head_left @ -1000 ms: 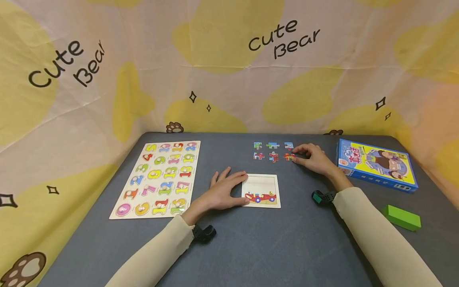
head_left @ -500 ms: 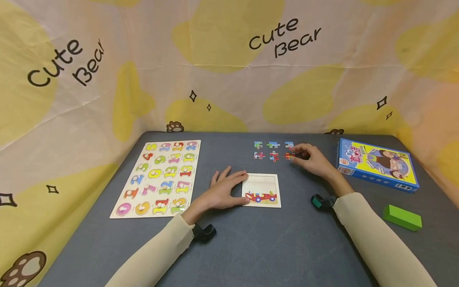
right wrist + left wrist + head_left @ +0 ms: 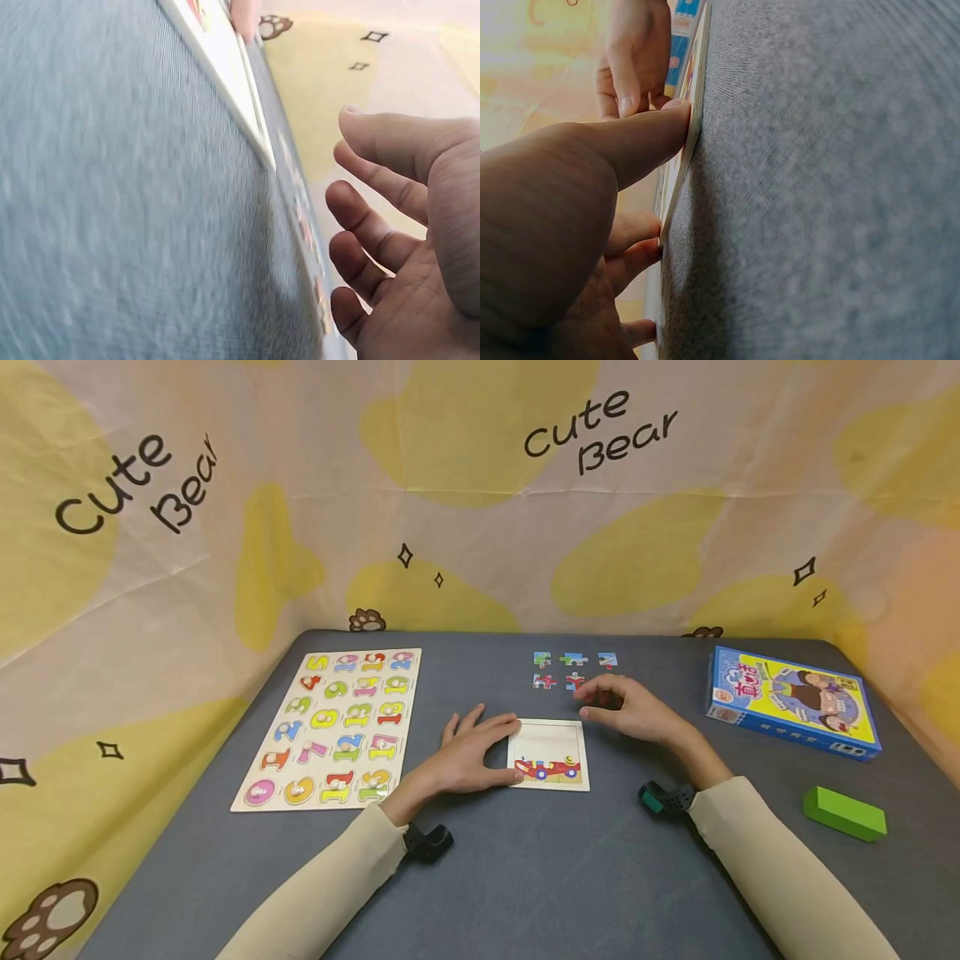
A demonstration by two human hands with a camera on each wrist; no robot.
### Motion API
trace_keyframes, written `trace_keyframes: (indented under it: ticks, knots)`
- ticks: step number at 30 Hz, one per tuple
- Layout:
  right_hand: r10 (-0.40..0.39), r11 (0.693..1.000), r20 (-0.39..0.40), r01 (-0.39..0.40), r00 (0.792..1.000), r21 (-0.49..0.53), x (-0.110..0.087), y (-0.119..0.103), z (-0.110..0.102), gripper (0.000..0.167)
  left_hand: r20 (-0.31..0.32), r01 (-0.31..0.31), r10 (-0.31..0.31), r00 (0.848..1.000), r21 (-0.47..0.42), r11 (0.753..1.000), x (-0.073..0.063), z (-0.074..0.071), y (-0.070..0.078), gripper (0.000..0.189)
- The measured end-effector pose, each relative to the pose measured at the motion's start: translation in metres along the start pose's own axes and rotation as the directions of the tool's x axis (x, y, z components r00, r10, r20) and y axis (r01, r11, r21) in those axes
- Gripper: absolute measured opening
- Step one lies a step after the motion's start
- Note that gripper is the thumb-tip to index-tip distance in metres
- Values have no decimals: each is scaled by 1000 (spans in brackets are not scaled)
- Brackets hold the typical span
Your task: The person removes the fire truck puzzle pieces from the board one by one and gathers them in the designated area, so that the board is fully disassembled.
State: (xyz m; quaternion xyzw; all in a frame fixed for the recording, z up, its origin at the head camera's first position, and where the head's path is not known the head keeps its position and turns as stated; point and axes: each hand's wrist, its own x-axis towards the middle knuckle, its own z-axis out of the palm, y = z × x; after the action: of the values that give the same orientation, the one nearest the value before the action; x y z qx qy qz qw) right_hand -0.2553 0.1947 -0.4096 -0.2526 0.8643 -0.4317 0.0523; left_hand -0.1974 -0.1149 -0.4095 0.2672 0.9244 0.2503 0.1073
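My left hand (image 3: 472, 760) rests at the left side of a small white puzzle tray (image 3: 551, 739), thumb on its lower corner and forefinger at its upper corner. Along the tray's bottom lies a red car picture (image 3: 551, 770). My right hand (image 3: 637, 710) hovers right of the tray, over the loose jigsaw pieces; its thumb and fingers are loosely bent and apart, with nothing showing between them in the right wrist view. Behind it are a green and blue jigsaw piece (image 3: 574, 658) and a red jigsaw piece (image 3: 543, 682) among several others, one mostly hidden by the hand.
A number board (image 3: 330, 731) with colourful numerals lies at the left. To the right are a blue and yellow box (image 3: 795, 702) and a green block (image 3: 845, 814). A printed cloth (image 3: 480, 527) hangs behind the grey table (image 3: 540, 877).
My right hand has come away from the right end of the jigsaw pieces, moving left and toward me. My left hand stays at the tray.
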Motion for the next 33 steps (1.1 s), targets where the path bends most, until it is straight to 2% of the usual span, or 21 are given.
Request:
trace_keyframes:
  ticks: [6,13,18,26,33]
  knots:
    - [-42,999,46,42,998,-7,0,-10,8,28,2,-1,1,1000,5,1000,1,0,-1,79]
    - [-111,993,119,106,987,48,2,-18,20,27,7,-3,3,1000,23,1000,1,0,-2,81]
    - [-160,987,161,163,974,-10,3,-23,28,31,20,-4,4,1000,17,1000,0,-2,-3,81]
    - [-140,984,195,158,971,-78,1,-31,40,33,48,2,-3,999,23,1000,0,-4,-3,84]
    - [-154,975,216,184,964,-126,-1,-39,49,32,65,-13,11,998,24,1000,-1,-6,-3,86]
